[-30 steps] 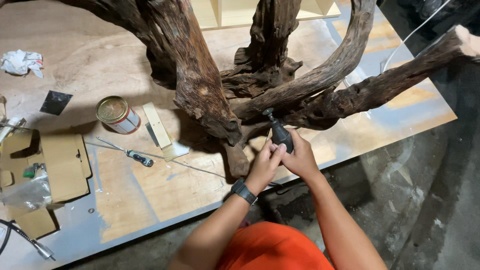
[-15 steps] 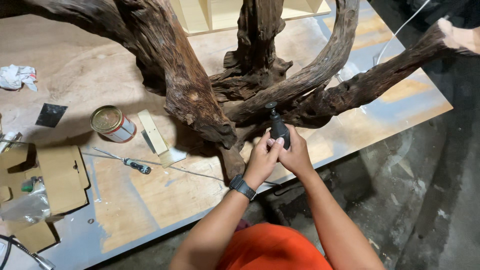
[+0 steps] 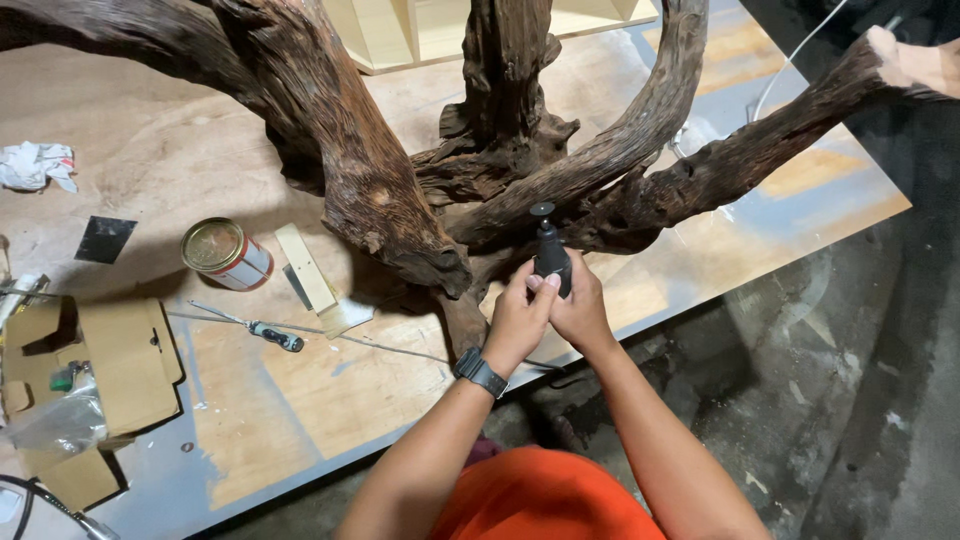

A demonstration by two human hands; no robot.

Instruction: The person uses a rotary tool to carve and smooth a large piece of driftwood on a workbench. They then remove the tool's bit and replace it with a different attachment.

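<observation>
Moved: little is changed, both hands are still kept at the wood | left hand [image 3: 517, 318] and right hand [image 3: 578, 312] are wrapped round the black tool [image 3: 550, 255] | tool tip is held just past the fingertips, at the big root [image 3: 400, 215].

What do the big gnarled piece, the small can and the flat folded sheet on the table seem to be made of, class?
Gnarled piece: raw weathered wood, by its rough, cracked brown grain.
Can: metal, by its shiny gold-toned lid; the side looks painted or labelled.
Folded sheet: plain brown cardboard, by its matte surface and creases.
</observation>
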